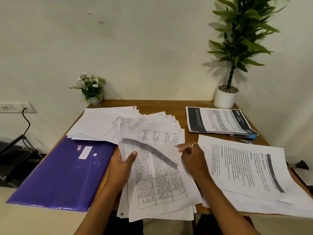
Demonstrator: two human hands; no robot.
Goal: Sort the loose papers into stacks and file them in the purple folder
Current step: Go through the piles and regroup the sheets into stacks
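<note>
Many loose papers (160, 180) lie fanned down the middle of the desk (169, 105), with their near ends hanging over its front edge. The top pages carry printed tables, and small handwritten marks show in their far corners. One curled sheet (157, 146) is raised off this pile, bowed upward between both hands. The left hand (122, 165) grips its left edge, thumb on top and fingers underneath. The right hand (193, 158), with a ring on one finger, pinches the sheet's right edge.

At ten o'clock from the pile a second spread of pages (101, 122) is fanned out flat. Its near edge overlaps the far end of the purple folder (64, 173). The folder lies closed at nine o'clock, and its near-left corner juts past the desk.

At three o'clock sits a printed stack (250, 170) with a grey band along one side. At one o'clock there is a squarer stack with a black banner (218, 121), and a blue-capped pen (249, 136) lies touching its near edge.

A tall plant in a white pot (226, 98) stands in the far right corner, and a small pot of white flowers (94, 89) in the far left. Off the desk at nine o'clock, a wall socket (17, 107) has a dark cable plugged into it.
</note>
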